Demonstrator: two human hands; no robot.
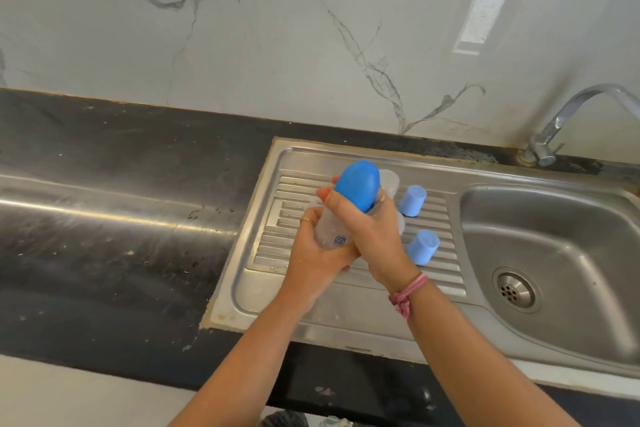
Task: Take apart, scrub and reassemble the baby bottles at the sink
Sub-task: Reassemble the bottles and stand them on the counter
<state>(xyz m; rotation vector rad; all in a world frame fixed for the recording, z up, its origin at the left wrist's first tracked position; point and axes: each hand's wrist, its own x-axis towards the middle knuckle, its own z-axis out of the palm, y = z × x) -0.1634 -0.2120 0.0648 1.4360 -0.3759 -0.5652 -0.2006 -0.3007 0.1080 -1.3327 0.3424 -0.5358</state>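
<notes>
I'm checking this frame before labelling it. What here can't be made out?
Head view:
- Neck of the clear bottle: covered by the right hand gripping the blue cap.
- A clear item behind the cap: mostly hidden.
- Faucet: spout cut off by the right edge.
- Bottle's blue mark: too small to read.

Both forearms enter from the lower edge of the frame and meet near the centre. The left hand (311, 253) is lower and more to the left, its fingers curled around the clear bottle body (329, 232); a ring is on one finger. The right hand (367, 229) is above, its fingers wrapped around the blue cap (358, 184). The right wrist carries a pink band (407, 295). The two hands touch each other.
</notes>
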